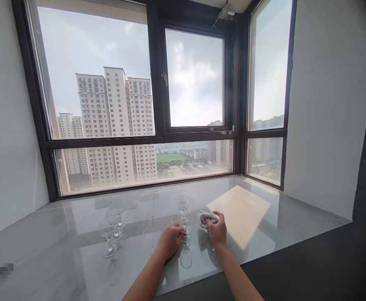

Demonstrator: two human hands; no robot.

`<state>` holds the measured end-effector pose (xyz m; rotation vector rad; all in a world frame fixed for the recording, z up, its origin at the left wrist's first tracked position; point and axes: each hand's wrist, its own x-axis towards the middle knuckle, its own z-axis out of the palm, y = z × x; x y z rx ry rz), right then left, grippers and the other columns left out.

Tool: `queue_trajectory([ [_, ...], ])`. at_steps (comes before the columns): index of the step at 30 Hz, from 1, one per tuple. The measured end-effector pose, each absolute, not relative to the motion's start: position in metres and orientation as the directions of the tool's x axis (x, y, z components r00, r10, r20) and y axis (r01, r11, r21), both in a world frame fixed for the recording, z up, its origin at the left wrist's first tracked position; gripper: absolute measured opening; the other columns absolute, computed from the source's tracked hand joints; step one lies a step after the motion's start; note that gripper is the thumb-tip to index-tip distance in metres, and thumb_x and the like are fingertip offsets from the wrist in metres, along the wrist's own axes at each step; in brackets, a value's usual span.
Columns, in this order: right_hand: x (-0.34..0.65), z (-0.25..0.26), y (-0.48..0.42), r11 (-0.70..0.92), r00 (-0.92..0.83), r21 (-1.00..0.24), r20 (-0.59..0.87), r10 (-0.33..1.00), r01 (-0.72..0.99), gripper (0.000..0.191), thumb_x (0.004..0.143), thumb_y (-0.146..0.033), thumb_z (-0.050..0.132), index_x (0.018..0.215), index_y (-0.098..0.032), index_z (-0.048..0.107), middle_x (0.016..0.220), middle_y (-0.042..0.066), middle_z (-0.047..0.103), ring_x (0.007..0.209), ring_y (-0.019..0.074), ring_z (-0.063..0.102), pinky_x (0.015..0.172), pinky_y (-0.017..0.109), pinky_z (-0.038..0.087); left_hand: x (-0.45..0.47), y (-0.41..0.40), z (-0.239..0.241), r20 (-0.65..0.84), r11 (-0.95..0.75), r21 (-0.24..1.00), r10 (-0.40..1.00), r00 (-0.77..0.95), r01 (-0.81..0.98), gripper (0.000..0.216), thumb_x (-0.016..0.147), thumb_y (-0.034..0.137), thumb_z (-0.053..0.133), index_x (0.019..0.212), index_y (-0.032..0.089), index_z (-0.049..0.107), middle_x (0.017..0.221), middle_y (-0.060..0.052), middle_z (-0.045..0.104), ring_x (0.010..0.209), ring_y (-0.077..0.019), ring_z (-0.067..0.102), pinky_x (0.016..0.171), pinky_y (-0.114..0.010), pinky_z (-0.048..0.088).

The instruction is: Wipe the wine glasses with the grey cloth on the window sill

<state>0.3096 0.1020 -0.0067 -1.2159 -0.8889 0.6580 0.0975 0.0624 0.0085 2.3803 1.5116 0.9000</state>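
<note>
My left hand (170, 240) pinches a clear stemmed glass (186, 237) near its foot. My right hand (217, 230) clutches a crumpled grey-white cloth (202, 219).

Looks like a room in a high-rise home, judging by the deep marbled windowsill (60, 246), dark-framed windows (195, 79), pale wall (330, 104) and tower blocks (116, 121) outside.

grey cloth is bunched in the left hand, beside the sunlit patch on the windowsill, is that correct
Not quite: the head view shows the grey cloth bunched in the right hand, not the left hand. It is beside the sunlit patch on the windowsill.
</note>
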Motion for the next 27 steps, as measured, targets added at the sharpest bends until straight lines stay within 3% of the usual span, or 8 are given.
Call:
queue_trajectory([
  [8, 0.309, -0.005, 0.101, 0.239, 0.524, -0.970, 0.221, 0.823, 0.033, 0.052, 0.059, -0.048, 0.071, 0.103, -0.025, 0.057, 0.086, 0.005, 0.073, 0.077, 0.0272, 0.070, 0.071, 0.036, 0.052, 0.097, 0.063, 0.007, 0.450, -0.448, 0.422, 0.858, 0.247, 0.788, 0.017, 0.084, 0.010, 0.056, 0.089, 0.022, 0.067, 0.090, -0.002, 0.070, 0.090, -0.0187, 0.063, 0.083, -0.028, 0.043],
  [11, 0.309, -0.005, 0.101, 0.241, 0.522, -0.970, 0.223, 0.823, 0.034, 0.052, 0.061, -0.048, 0.071, 0.104, -0.025, 0.057, 0.087, 0.006, 0.073, 0.080, 0.0277, 0.070, 0.073, 0.037, 0.053, 0.098, 0.058, 0.010, 0.462, -0.445, 0.407, 0.854, 0.240, 0.798, 0.013, 0.083, 0.012, 0.057, 0.083, 0.022, 0.064, 0.086, -0.002, 0.068, 0.085, -0.0178, 0.061, 0.080, -0.027, 0.042],
  [27, 0.310, -0.007, 0.102, 0.231, 0.520, -0.972, 0.219, 0.825, 0.042, 0.055, 0.061, -0.052, 0.067, 0.107, -0.023, 0.056, 0.086, 0.007, 0.073, 0.078, 0.0283, 0.072, 0.069, 0.035, 0.053, 0.100, 0.052, 0.017, 0.414, -0.471, 0.381, 0.856, 0.308, 0.796, 0.023, 0.077, 0.010, 0.059, 0.092, 0.023, 0.070, 0.100, -0.003, 0.073, 0.099, -0.0211, 0.063, 0.090, -0.031, 0.044],
])
